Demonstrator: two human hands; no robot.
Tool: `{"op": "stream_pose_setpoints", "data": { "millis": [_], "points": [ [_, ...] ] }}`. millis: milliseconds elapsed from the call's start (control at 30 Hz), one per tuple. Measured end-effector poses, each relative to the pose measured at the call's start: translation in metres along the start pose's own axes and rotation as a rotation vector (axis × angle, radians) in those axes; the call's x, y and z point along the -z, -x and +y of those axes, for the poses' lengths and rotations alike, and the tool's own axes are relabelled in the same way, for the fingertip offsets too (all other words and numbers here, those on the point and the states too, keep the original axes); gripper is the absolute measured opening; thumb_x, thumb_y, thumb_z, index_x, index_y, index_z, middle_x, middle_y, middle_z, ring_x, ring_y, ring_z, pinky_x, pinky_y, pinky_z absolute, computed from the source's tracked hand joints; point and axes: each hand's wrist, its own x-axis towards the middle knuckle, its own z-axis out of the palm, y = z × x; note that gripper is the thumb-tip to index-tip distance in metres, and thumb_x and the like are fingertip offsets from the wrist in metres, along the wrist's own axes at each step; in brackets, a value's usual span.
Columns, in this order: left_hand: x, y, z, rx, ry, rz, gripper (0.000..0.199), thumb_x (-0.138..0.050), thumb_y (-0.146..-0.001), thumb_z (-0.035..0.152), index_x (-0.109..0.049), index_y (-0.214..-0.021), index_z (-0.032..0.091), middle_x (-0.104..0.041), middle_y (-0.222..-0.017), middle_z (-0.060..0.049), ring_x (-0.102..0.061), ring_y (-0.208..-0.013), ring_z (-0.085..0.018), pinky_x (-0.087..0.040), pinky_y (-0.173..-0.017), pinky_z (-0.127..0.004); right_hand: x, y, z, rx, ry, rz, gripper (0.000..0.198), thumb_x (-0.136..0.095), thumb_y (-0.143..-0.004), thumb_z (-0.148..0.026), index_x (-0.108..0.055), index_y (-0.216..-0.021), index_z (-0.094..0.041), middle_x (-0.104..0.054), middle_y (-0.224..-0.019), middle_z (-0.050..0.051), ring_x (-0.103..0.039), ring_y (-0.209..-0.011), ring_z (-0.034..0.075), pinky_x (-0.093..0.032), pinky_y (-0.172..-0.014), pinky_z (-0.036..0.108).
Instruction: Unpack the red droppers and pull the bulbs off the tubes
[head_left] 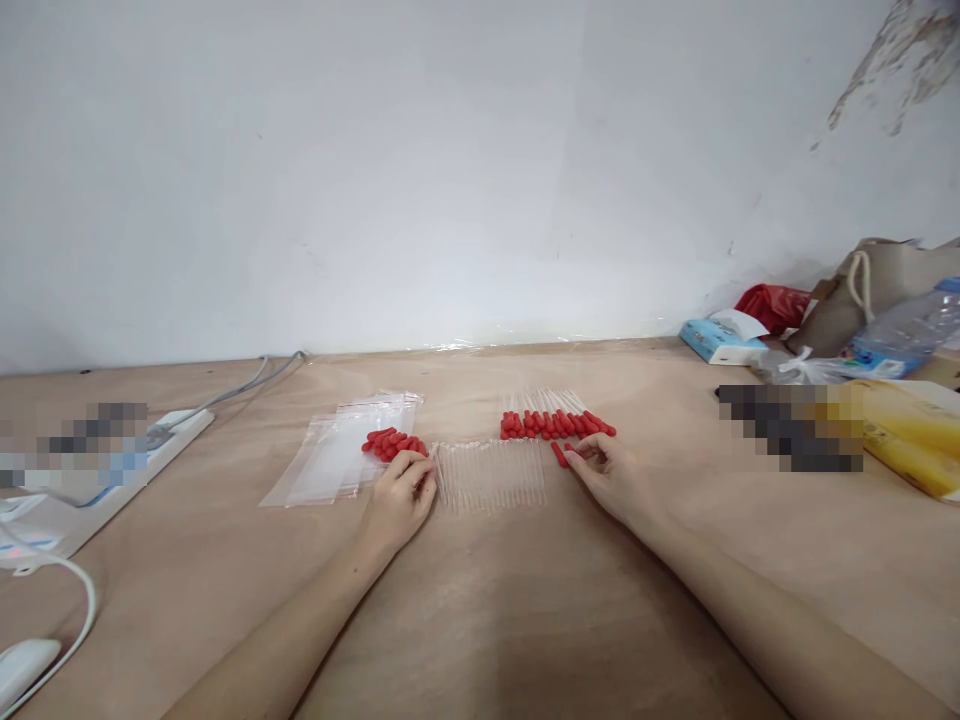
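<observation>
My left hand [403,492] rests on the table with its fingertips pinched at the left end of a row of clear glass dropper tubes [491,475]; what they grip is hidden. Just behind that hand, a heap of red rubber bulbs [388,442] lies partly on clear zip bags [330,460]. Beyond the row and to its right is a bundle of droppers with red bulbs [551,425], their thin tubes pointing toward the wall. Below this bundle, my right hand [606,478] has thumb and finger closed on a red rubber bulb [568,449]. Another loose bulb [559,455] lies beside it.
A power strip [127,500] with cables stands at the left. On the right are a blue tissue pack [720,342], a plastic bottle [907,325], a bag [840,300] and a yellow package [907,440]. The wall [450,180] closes off the table's back edge.
</observation>
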Motion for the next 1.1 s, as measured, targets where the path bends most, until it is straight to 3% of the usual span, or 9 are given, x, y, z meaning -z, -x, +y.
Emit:
{"op": "stream_pose_setpoints", "data": {
  "millis": [200,333,567,733,900,1100],
  "points": [
    [0.003,-0.002,0.01,0.016,0.074,-0.063,0.02,-0.05,-0.081,0.027,-0.06,-0.092,0.014,-0.055,-0.089,-0.007,-0.057,-0.071,-0.012,-0.05,-0.066,-0.026,0.003,-0.005,-0.009,-0.058,0.14,-0.035,0.031,-0.048,-0.076,-0.05,-0.058,-0.066,-0.022,-0.062,-0.066,0.001,-0.054,-0.063,0.016,-0.036,-0.064,0.03],
    [0.006,0.001,0.01,0.025,0.075,-0.155,0.033,-0.056,-0.077,0.035,-0.057,-0.102,0.013,-0.055,-0.097,-0.009,-0.055,-0.066,-0.011,-0.05,-0.062,-0.025,0.003,-0.007,-0.014,-0.096,0.156,-0.068,0.03,-0.048,-0.076,-0.048,-0.06,-0.067,-0.022,-0.064,-0.067,0.001,-0.054,-0.066,0.016,-0.034,-0.067,0.031],
    [0.014,0.004,0.007,-0.053,0.028,-0.229,0.046,-0.06,-0.072,0.043,-0.055,-0.109,0.016,-0.055,-0.106,-0.01,-0.054,-0.096,-0.022,-0.048,-0.08,-0.036,0.006,-0.005,-0.014,-0.123,0.192,-0.057,0.03,-0.047,-0.078,-0.047,-0.063,-0.068,-0.024,-0.065,-0.068,0.0,-0.054,-0.069,0.017,-0.028,-0.067,0.031],
    [0.02,0.003,0.002,-0.094,0.016,-0.287,0.039,-0.059,-0.074,0.04,-0.059,-0.108,0.021,-0.057,-0.106,-0.008,-0.054,-0.096,-0.021,-0.046,-0.083,-0.038,0.005,-0.004,-0.015,-0.058,0.224,0.06,0.032,-0.046,-0.078,-0.047,-0.063,-0.071,-0.022,-0.065,-0.071,0.002,-0.053,-0.067,0.017,-0.024,-0.066,0.031],
    [0.025,0.002,-0.004,-0.14,0.004,-0.327,0.036,-0.058,-0.076,0.039,-0.059,-0.108,0.022,-0.059,-0.105,-0.008,-0.053,-0.091,-0.02,-0.045,-0.08,-0.037,0.006,-0.011,-0.018,-0.047,0.229,0.091,0.025,-0.047,-0.079,-0.041,-0.063,-0.074,-0.022,-0.065,-0.071,0.0,-0.054,-0.067,0.016,-0.023,-0.067,0.03],
    [0.029,-0.001,-0.006,-0.205,-0.051,-0.334,0.04,-0.058,-0.074,0.045,-0.058,-0.11,0.026,-0.058,-0.108,-0.008,-0.052,-0.09,-0.02,-0.044,-0.078,-0.036,-0.007,-0.031,-0.036,0.132,0.278,-0.005,0.02,-0.048,-0.08,-0.035,-0.064,-0.078,-0.023,-0.064,-0.075,0.001,-0.052,-0.076,0.017,-0.024,-0.068,0.031]
  ]
}}
